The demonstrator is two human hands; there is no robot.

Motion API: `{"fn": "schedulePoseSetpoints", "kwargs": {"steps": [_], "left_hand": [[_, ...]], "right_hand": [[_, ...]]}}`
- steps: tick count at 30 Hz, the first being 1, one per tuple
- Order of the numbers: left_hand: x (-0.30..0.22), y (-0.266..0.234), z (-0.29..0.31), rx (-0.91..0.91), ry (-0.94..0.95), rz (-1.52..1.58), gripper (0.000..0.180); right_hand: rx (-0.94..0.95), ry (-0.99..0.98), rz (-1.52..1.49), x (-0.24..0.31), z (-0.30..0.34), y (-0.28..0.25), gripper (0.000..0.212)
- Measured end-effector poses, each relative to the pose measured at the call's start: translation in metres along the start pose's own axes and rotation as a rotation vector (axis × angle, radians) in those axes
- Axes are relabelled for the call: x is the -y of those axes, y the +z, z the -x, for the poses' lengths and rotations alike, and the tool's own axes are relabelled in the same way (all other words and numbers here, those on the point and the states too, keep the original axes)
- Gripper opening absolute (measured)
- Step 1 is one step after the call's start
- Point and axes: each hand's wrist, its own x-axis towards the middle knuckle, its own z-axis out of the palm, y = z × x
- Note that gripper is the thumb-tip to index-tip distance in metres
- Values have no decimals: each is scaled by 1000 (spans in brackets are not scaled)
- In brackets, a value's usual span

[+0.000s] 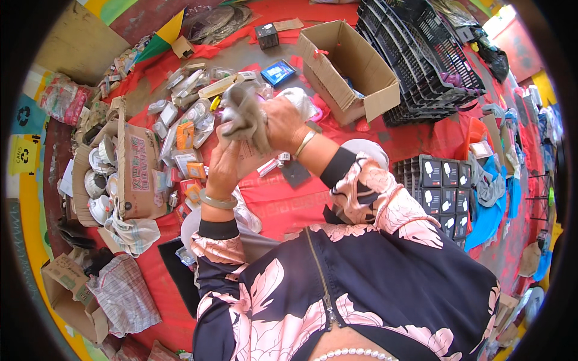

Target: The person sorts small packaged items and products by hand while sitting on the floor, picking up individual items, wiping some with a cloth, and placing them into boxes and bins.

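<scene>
Both of my hands are raised together above the red floor covering. A crumpled grey-brown cloth (256, 123), smeared by motion, is bunched in my right hand (284, 123), whose fingers are closed on it. My left hand (224, 168) is closed just beside the cloth, its fingertips against the cloth's lower left side. A small shiny piece (227, 114) shows above those fingertips; the cloth partly covers it and I cannot make out its kind. Beyond my hands lie small packaged goods (186, 84) and a blue box (278, 73).
An open cardboard box (330, 78) stands at the far right, next to stacked black crates (415, 66). Another crate holds several black boxes (431, 172) on the right. At left, a carton (135, 174) stands by round white fixtures (99, 180). A checked cloth sack (123, 295) lies lower left.
</scene>
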Motion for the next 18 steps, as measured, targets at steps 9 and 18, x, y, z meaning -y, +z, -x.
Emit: {"fn": "schedulePoseSetpoints", "kwargs": {"steps": [9, 18], "left_hand": [[-9, -5, 7, -130, -1, -101, 34], [-6, -4, 1, -107, 59, -87, 32]], "right_hand": [[-13, 37, 156, -26, 6, -20, 27], [-39, 210, 226, -39, 8, -40, 32]]}}
